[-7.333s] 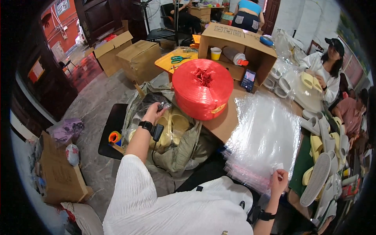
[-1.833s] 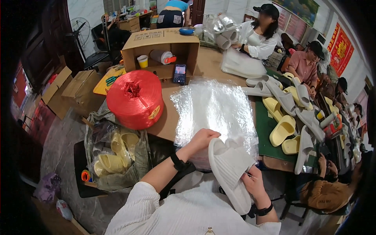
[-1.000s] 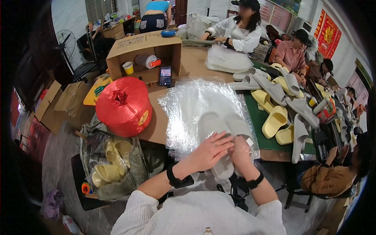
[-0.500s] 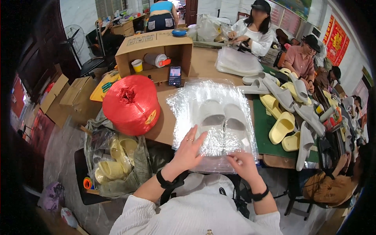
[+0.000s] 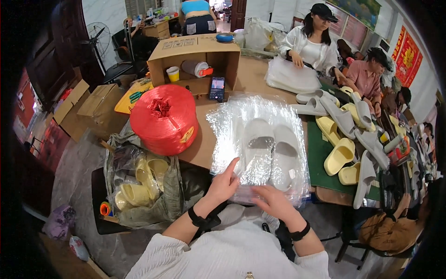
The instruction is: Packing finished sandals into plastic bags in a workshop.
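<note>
A pair of light grey slide slippers (image 5: 258, 144) lies side by side in a clear plastic bag (image 5: 291, 186), on top of a stack of shiny clear bags (image 5: 227, 135). My left hand (image 5: 223, 186) rests at the bag's near left corner, index finger stretched out over the plastic and the other fingers partly hidden. Across the bag's near edge lies my right hand (image 5: 276, 202), its fingers extended to the left just below the slippers' heels. I see nothing gripped in either hand.
Left of the stack stands a big red twine roll (image 5: 162, 121). A sack of bagged yellow slippers (image 5: 139, 190) sits below it. Behind is an open cardboard box (image 5: 195, 49) with a phone (image 5: 216, 88) beside it. Loose grey and yellow slippers (image 5: 339, 156) cover the right; co-workers (image 5: 311, 44) sit beyond.
My right hand has slid left along the bag's near edge, its pinched fingers now stretched out. My left hand's index finger now points forward. The whole view has shifted slightly.
</note>
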`<state>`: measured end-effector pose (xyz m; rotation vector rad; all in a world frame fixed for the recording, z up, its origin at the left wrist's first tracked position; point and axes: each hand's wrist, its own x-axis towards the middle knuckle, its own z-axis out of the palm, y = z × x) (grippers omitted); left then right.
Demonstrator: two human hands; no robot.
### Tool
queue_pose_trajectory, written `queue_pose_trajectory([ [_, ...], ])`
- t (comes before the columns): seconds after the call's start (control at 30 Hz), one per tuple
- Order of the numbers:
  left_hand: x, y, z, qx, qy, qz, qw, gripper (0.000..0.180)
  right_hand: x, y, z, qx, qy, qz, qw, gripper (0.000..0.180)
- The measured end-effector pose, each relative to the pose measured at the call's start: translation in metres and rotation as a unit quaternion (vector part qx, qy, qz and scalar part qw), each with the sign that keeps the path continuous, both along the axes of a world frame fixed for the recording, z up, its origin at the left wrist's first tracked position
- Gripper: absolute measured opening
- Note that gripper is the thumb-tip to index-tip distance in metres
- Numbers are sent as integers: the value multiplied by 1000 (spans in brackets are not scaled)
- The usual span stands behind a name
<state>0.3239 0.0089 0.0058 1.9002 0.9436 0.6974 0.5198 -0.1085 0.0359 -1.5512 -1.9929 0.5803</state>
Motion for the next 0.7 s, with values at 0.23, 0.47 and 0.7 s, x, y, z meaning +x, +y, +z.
queue_pose_trajectory([
  [0.23, -5, 9, 10, 46, 5, 7, 999, 59, -13, 32, 2, 64, 10, -16, 998, 57],
  [0.47, -12, 19, 8, -13, -28, 14, 999, 56, 5, 10, 0, 70, -44, -98, 992, 26],
  [0.7, -13, 17, 2, -1, -22, 1, 1000, 56, 6, 6, -12, 139, -95, -132, 977, 43],
])
